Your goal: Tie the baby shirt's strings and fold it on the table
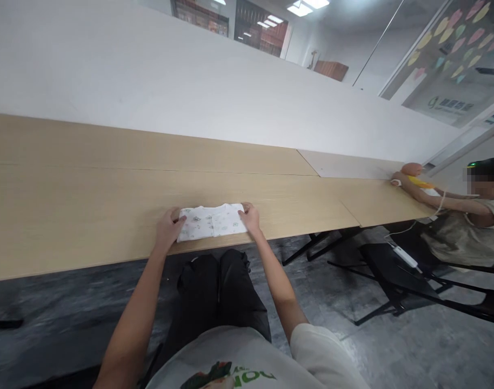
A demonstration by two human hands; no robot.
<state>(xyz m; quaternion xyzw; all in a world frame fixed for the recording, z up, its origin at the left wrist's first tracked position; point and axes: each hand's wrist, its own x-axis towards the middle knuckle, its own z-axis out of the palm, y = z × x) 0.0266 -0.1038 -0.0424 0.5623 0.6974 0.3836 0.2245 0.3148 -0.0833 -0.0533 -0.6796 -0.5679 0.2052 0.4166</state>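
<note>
A white cloth (212,221) with a small scattered print lies folded into a long rectangle near the front edge of the wooden table (109,210). It looks like a small garment, with a seam or fold line down its middle. At its left end, my left hand (168,228) grips the edge, thumb on top and fingers partly hidden behind. My right hand (250,218) holds the opposite end in the same way, thumb over the top.
To the right, another person (461,210) sits at the table, hands at a doll (413,170). A black folding chair (396,275) with a white power strip (407,256) stands on the floor. A white wall (149,81) runs behind the table.
</note>
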